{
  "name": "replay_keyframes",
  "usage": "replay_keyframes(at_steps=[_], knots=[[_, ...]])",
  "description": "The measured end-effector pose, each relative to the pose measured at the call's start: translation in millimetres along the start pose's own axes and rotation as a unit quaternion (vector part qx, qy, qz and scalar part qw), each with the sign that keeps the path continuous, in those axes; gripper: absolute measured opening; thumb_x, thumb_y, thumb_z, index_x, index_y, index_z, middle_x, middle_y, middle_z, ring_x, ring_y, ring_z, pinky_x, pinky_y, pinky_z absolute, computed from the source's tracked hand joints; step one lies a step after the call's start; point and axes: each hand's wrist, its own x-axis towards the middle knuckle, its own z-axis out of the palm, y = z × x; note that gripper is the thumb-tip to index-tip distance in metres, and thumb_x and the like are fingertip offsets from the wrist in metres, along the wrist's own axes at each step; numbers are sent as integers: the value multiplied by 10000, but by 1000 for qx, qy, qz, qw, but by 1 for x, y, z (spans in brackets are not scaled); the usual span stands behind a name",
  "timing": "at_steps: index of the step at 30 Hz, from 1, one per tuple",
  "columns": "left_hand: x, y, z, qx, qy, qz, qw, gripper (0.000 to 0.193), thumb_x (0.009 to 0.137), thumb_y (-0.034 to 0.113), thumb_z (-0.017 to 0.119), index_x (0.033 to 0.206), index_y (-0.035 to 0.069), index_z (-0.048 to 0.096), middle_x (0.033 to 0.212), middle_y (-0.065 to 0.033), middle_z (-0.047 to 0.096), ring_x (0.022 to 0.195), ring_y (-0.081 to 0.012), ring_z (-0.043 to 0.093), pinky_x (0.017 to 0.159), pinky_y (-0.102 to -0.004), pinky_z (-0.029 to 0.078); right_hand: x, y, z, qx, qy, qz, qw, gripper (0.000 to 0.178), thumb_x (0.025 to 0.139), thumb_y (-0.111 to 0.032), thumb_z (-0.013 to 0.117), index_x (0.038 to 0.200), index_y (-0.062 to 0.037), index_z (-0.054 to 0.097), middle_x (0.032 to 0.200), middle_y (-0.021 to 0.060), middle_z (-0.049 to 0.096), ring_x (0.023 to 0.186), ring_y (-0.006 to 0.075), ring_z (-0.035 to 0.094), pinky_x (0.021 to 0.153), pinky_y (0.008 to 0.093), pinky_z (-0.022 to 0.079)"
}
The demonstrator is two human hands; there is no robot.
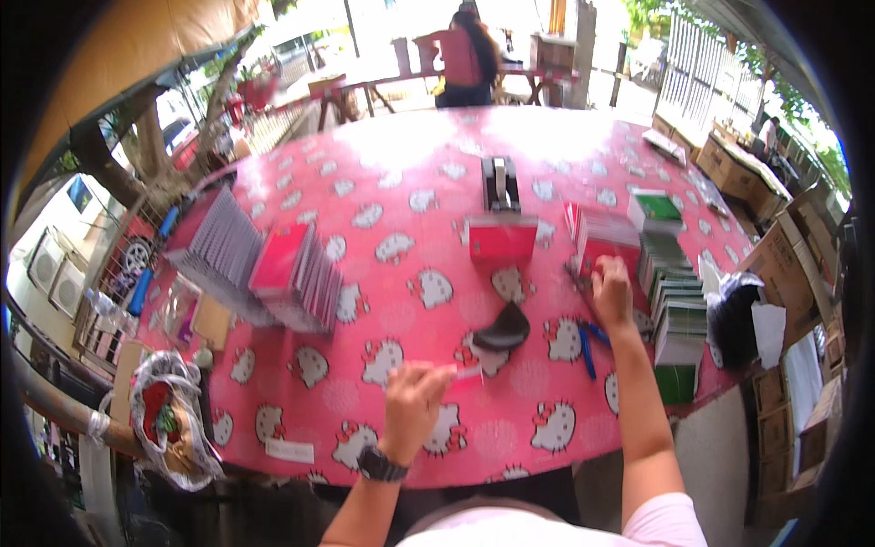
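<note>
My left hand (417, 406), with a dark watch on the wrist, is closed in a pinch on a small, thin, clear-looking strip (468, 372) above the table. At the right, my right hand (612, 290) has its fingers curled at the near edge of a stack of red-covered booklets (609, 239); what is between its fingers is hidden. A blue-handled hand tool (589, 348) lies just below that hand. Between my hands rests a black curved object (502, 328). Beyond it, a red booklet (502, 240) is in front of a black tape-dispenser-like device (499, 187).
Tall booklet stacks, one grey-edged (219, 242) and one red-covered (293, 273), stand at the left. Green booklets (673, 301) run along the right. A plastic bag (169, 419) hangs at the left edge. Cardboard boxes (784, 260) sit at the right. A person (467, 59) is at the back.
</note>
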Motion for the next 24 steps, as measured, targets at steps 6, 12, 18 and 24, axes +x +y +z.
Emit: replay_keyframes(at_steps=[6,12,18,24], knots=[[-7,-20,18,18,-32,-25,999,152,772,91,689,917,137,690,848,-5,604,808,-201,564,721,-336,407,-14,-127,-49,208,-114,4,971,371,838,-22,501,1209,-27,491,1088,205,513,955,358,551,816,421,472],[4,-18,20,21,-39,-14,999,154,766,97,695,914,138,687,863,0,632,829,-192,575,734,-331,413,-67,-200,-11,219,-212,39,952,318,927,-185,521,1221,-72,474,1000,164,560,870,352,595,705,428,509],[10,-23,17,38,-40,-11,998,139,772,147,700,911,145,687,858,20,652,837,-172,583,750,-323,399,-53,-200,-24,291,-252,11,923,325,921,-141,543,1238,-99,488,884,138,593,756,321,620,647,398,505],[10,-26,18,23,-56,-16,998,128,765,201,714,877,143,691,823,25,651,826,-169,586,744,-325,386,-58,-172,-50,419,-364,35,831,272,864,-52,616,1130,-100,583,782,96,599,687,225,613,639,338,496]])
